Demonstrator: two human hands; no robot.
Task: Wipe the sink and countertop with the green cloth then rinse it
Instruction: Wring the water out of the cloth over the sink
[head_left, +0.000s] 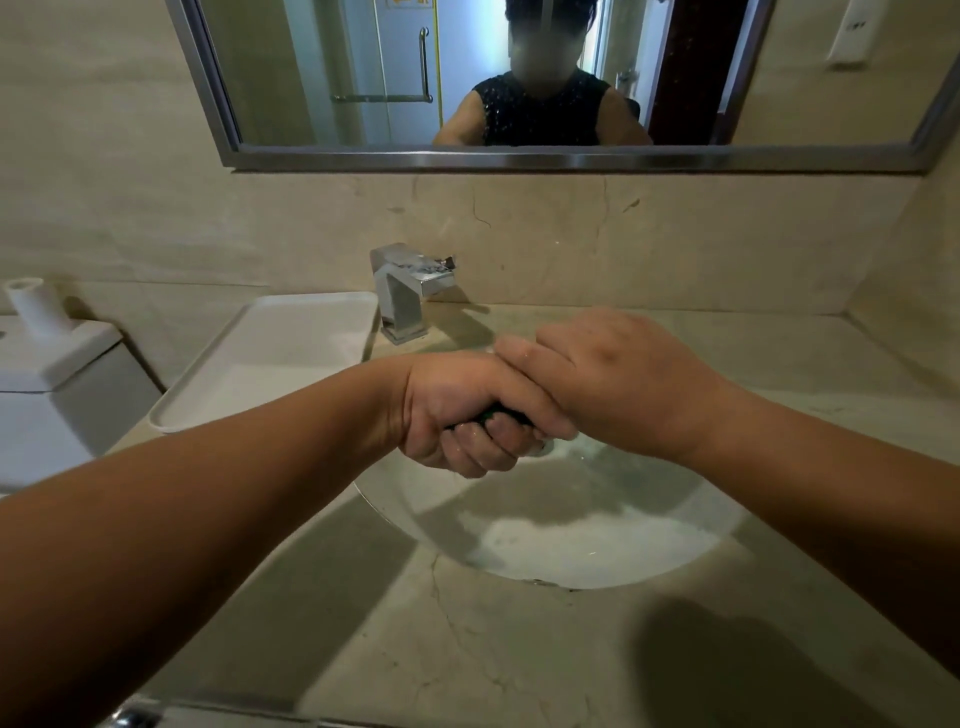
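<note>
Mirror (363, 78): hanging on the wall above, reflecting the person leaning in over the basin, well clear of the work
Surface (467, 660): pale stone top running all round the basin; whether it is lying wiped or not, I cannot tell
Sink (597, 535): round bowl sitting directly under both hands, so it is catching whatever is dripping off; wet patches are showing inside
Tray (260, 364): white, lying on the surface left of the bowl, near the left forearm and probably the likeliest thing to get knocked
Cistern (57, 364): white, standing further left, apart from the job
Right hand (613, 379): reaching across from the right, its grip clenching round the far part of the bundle and overlapping the other hand
Left hand (447, 415): fingers curling underneath, its grip clamping the near part, apparently for wringing
Tap (410, 286): standing behind the hands; no water appears to be running
Green cloth (498, 414): bunched between both hands above the sink, only a dark sliver showing
</note>
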